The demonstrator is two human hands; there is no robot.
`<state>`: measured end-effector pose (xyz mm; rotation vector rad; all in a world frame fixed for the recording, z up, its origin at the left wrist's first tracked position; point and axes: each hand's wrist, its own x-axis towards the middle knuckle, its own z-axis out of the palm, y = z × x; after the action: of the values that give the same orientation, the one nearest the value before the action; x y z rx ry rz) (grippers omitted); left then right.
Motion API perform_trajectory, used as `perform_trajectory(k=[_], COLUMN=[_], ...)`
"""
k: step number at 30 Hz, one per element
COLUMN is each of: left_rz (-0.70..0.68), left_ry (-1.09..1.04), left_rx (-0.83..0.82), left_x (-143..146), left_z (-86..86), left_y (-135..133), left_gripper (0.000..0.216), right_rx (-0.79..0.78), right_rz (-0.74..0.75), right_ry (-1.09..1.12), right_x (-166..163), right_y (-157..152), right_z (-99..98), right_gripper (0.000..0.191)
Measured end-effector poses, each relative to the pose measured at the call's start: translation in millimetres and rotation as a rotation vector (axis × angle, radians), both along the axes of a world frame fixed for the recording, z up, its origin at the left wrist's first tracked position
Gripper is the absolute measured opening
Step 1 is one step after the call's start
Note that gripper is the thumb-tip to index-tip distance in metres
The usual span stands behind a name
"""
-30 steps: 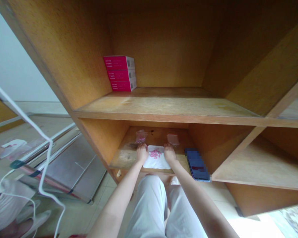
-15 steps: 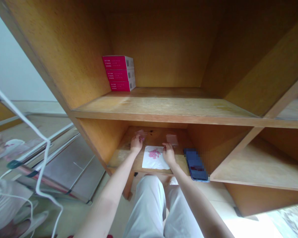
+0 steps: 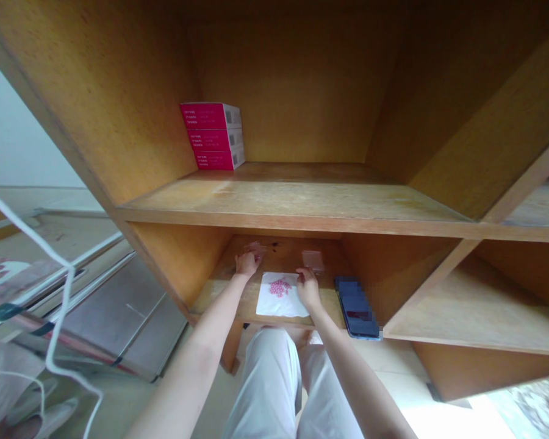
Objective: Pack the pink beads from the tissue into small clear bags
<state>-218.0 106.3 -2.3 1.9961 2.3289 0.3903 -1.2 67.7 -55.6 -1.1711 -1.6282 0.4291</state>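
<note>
On the lower shelf lies a white sheet (image 3: 266,303) with a small heap of pink-red, pill-like pieces (image 3: 279,288) on it. My left hand (image 3: 247,262) is closed, its fingertips at some small clear plastic bags (image 3: 256,247) left of the sheet. What those fingers hold is too small to make out. Over the sheet's upper right corner, my right hand (image 3: 307,286) has its thumb and fingers pinched together. Anything between them is hidden. Just beyond it lies another small clear bag (image 3: 313,260), flat on the wood.
Right of the sheet lies a dark phone-like device (image 3: 357,308), partly pixelated. Three pink boxes (image 3: 213,137) stand stacked on the upper shelf (image 3: 297,192). A white cable (image 3: 57,329) hangs at left, before a metal-framed case (image 3: 119,311). Part of another person shows at the left edge.
The whole view has shifted slightly. My right hand's fingers have drawn closer together over the sheet's corner. My left hand stays by the small bags, its fingers curled in a little more.
</note>
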Motion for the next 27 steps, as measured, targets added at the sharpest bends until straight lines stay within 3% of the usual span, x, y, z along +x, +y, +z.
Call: perform_trajectory(k=[7,13,18,23,27], left_rz=[0.069,0.162,0.193,0.11,0.016], left_ry=[-0.042,-0.666,-0.882,-1.45,-1.734], left_rx=[0.067,0.451,0.577,0.512,0.382], left_x=[-6,-22,-27,-19,-10], left_z=[-3.2,-16.8,-19.1,-14.6,-6.7], left_y=[3,7,7,-13,-40], left_gripper=[0.037,0.026,0.026,0.035,0.028], right_rx=[-0.003,-0.009,0.002,0.025,0.044], right_rz=[0.009,0.002,0.001,0.007,0.013], right_ry=[0.008,0.006,0.003,-0.008,-0.003], right_x=[0,1,1,1,1], right_y=[-1,0,-1,-2,-4], right_z=[0.7,-0.4,0.8,1.5,4.1], right_gripper=[0.029,0.028,0.027,0.028,0.028])
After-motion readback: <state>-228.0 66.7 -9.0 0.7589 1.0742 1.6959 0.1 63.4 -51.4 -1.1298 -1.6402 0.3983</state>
